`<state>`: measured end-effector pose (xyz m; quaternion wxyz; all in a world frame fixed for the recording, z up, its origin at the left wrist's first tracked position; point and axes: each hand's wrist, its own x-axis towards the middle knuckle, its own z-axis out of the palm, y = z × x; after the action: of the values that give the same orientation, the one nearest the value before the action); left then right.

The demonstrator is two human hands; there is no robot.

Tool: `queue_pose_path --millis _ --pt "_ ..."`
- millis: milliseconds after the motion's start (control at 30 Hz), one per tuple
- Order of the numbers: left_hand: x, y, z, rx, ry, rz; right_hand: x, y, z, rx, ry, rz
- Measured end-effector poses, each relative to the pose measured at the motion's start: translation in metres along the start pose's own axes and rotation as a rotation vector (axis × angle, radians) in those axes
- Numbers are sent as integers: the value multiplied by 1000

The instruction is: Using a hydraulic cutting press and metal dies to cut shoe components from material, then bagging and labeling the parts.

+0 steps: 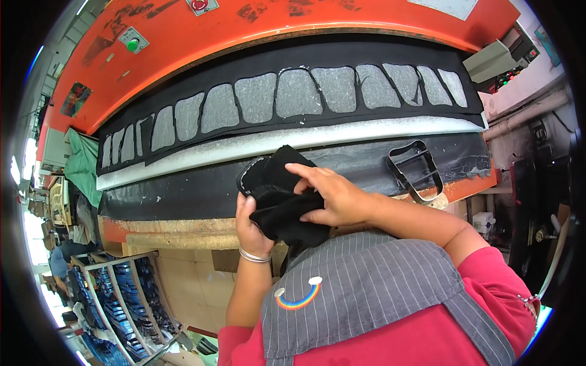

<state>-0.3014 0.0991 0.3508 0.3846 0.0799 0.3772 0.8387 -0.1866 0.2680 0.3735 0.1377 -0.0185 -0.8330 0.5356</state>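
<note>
A stack of black fabric pieces (278, 207) is held up in front of my apron, with a pale edge showing on its upper left. My left hand (249, 229) grips the stack from its left side, thumb against the fabric. From the right, my right hand (342, 194) holds the same pieces, its index finger stretched over the top and its thumb lower down. Part of the fingers is hidden by the cloth. To the right, a metal cutting die (416, 171) with a curved outline and crossbars rests at the front of the black work surface (189, 189).
Behind, black sheet material (256, 125) with a row of cut-out shapes lies along a white board (213, 155). An orange machine (256, 27) with a green button (132, 44) spans the back. A divided rack (122, 299) of dark blue items stands at lower left.
</note>
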Motion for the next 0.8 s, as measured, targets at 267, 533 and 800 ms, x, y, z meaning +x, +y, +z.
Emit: queue_pose_path --millis 267,533,800 --pt "34 5 -22 119 108 -201 -7 6 10 -157 -219 -206" --pt "58 2 -13 555 140 -330 -8 15 6 -185 -27 -167" --pt "40 5 -22 347 -164 -212 -11 26 -2 715 59 432"
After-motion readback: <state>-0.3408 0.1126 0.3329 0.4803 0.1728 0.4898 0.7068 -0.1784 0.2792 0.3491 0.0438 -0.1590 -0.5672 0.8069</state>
